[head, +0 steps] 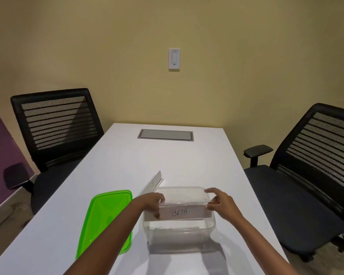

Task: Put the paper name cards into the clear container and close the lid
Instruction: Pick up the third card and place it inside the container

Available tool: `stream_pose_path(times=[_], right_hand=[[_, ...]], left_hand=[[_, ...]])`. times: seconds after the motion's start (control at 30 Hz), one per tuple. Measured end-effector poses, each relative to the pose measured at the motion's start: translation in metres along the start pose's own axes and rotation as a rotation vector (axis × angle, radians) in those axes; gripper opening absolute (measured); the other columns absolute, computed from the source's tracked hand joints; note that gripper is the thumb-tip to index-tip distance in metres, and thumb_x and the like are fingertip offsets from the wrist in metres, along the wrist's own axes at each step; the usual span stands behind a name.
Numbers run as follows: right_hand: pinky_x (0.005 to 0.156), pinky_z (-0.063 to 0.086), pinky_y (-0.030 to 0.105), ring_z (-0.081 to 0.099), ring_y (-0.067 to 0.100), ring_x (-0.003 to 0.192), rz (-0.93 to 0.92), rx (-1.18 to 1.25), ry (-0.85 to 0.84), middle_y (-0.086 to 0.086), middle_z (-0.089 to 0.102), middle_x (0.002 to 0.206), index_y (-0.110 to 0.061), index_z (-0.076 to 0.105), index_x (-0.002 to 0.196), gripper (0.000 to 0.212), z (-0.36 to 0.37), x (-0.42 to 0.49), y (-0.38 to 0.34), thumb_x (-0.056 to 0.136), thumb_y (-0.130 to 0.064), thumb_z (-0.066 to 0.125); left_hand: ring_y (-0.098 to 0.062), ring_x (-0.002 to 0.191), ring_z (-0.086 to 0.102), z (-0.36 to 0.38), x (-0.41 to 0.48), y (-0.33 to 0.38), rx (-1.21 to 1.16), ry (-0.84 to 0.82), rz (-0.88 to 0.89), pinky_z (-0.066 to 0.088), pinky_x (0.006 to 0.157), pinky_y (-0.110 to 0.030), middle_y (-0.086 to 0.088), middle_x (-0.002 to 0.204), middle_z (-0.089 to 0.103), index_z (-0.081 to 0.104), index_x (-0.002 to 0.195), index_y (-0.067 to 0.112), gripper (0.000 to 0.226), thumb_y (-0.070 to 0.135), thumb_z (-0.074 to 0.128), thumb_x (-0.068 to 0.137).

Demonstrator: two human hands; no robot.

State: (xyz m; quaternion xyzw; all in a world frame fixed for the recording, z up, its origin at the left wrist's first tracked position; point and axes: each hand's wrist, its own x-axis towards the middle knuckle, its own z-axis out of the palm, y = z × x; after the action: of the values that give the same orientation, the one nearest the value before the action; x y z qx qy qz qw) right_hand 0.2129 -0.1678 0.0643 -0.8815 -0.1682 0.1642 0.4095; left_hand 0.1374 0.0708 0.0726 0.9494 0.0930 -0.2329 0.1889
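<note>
Two name cards show, and only one can be read: the card I hold by its ends over the clear container says "BETA" in handwritten capitals. My left hand pinches its left end, fingers partly covering the paper, and my right hand pinches the right end, so each grip is closed on that card. It spans the open mouth of the container, tilted up toward me, and I cannot tell whether its lower edge touches the rim. A second card leans just behind the container's far left corner; my left wrist hides its near end and its writing is too small to make out. My forearms are cut off at the bottom edge. Through the cloudy walls the container's inside is hard to judge.

On the white tabletop the green lid lies flat just left of the container. Further off, a grey cable hatch sits flush in the surface. Black mesh chairs stand at the left and the right, against a yellow wall with a white switch plate whose small label is unreadable
</note>
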Motion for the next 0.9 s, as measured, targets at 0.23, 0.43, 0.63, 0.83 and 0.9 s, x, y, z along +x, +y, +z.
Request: stream_pose_path(times=[0.23, 0.43, 0.63, 0.83, 0.9], right_hand=[[0.092, 0.046, 0.03, 0.06, 0.022, 0.108, 0.099, -0.39, -0.068, 0.008, 0.063, 0.115, -0.016, 0.063, 0.113, 0.029, 0.017, 0.021, 0.002, 0.084, -0.011, 0.062], [0.094, 0.048, 0.032, 0.063, 0.029, 0.11, 0.073, -0.728, -0.189, 0.012, 0.059, 0.126, -0.011, 0.057, 0.119, 0.034, 0.038, 0.029, 0.004, 0.09, -0.004, 0.042], [0.096, 0.048, 0.036, 0.059, 0.03, 0.116, 0.065, -0.89, -0.226, 0.014, 0.058, 0.127, -0.005, 0.056, 0.12, 0.037, 0.059, 0.036, 0.008, 0.089, 0.006, 0.038], [0.097, 0.047, 0.037, 0.058, 0.03, 0.118, 0.056, -0.977, -0.259, 0.014, 0.059, 0.128, -0.002, 0.055, 0.122, 0.036, 0.071, 0.042, 0.014, 0.089, 0.006, 0.042], [0.097, 0.047, 0.036, 0.058, 0.03, 0.118, 0.06, -0.997, -0.277, 0.014, 0.059, 0.128, -0.001, 0.054, 0.123, 0.037, 0.073, 0.044, 0.017, 0.089, 0.007, 0.043]], left_hand=[[-0.03, 0.126, 0.046, 0.018, 0.03, -0.001, 0.083, -0.034, -0.034, 0.041, 0.101, -0.035, -0.016, 0.139, 0.046, 0.044, 0.129, 0.003, 0.055, 0.008, 0.068, 0.08], [-0.032, 0.129, 0.046, 0.041, 0.048, -0.002, 0.164, -0.104, -0.079, 0.039, 0.107, -0.035, -0.018, 0.141, 0.047, 0.046, 0.131, -0.001, 0.059, 0.005, 0.071, 0.079], [-0.034, 0.128, 0.047, 0.061, 0.055, -0.003, 0.201, -0.175, -0.088, 0.04, 0.109, -0.037, -0.022, 0.139, 0.047, 0.048, 0.129, -0.007, 0.053, 0.004, 0.068, 0.081], [-0.037, 0.125, 0.049, 0.075, 0.059, -0.006, 0.21, -0.154, -0.084, 0.043, 0.107, -0.038, -0.022, 0.142, 0.034, 0.046, 0.13, -0.005, 0.045, -0.003, 0.056, 0.086], [-0.036, 0.125, 0.049, 0.079, 0.061, -0.006, 0.211, -0.145, -0.086, 0.043, 0.107, -0.038, -0.022, 0.143, 0.032, 0.047, 0.129, -0.004, 0.044, -0.005, 0.054, 0.086]])
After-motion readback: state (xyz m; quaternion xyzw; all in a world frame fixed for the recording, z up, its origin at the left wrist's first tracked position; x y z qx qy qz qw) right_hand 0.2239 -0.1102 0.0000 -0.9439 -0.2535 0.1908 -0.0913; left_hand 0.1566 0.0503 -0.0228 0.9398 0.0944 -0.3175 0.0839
